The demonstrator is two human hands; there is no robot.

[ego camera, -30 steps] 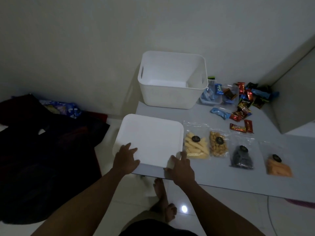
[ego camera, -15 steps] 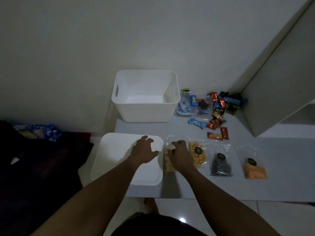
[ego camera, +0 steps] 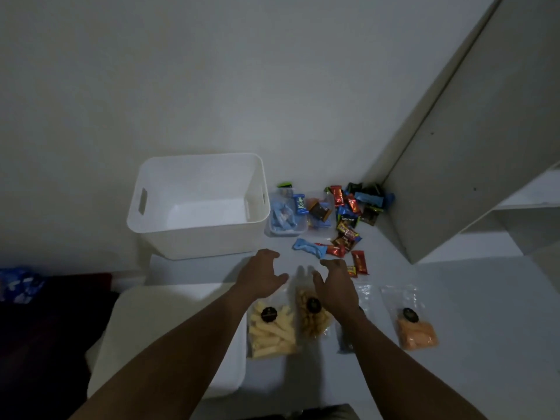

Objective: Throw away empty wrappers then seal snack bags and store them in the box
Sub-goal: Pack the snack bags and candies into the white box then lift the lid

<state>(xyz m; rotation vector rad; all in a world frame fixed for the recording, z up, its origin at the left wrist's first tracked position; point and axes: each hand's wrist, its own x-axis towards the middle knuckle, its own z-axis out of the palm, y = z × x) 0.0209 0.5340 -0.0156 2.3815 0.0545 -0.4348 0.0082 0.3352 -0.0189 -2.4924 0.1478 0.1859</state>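
The white box (ego camera: 194, 237) stands empty at the back of the table. Its white lid (ego camera: 169, 322) lies flat at the near left corner. Several clear snack bags lie in a row: pale sticks (ego camera: 271, 334), brown crisps (ego camera: 312, 322), a dark snack (ego camera: 345, 341) mostly hidden by my right forearm, and orange pieces (ego camera: 416, 331). My left hand (ego camera: 260, 274) and my right hand (ego camera: 336, 283) hover open above the bags' far ends, holding nothing. Small coloured wrappers (ego camera: 345, 225) are scattered behind them.
A small clear tub (ego camera: 285, 222) with blue packets sits right of the box. A white cabinet panel (ego camera: 454, 177) rises at the right. Dark cloth (ego camera: 45, 344) and a blue packet (ego camera: 18, 283) lie left of the table.
Both hands have left the lid and the stick bag and moved forward and right, now spread above the bags' far ends. The view has tilted up and shifted.
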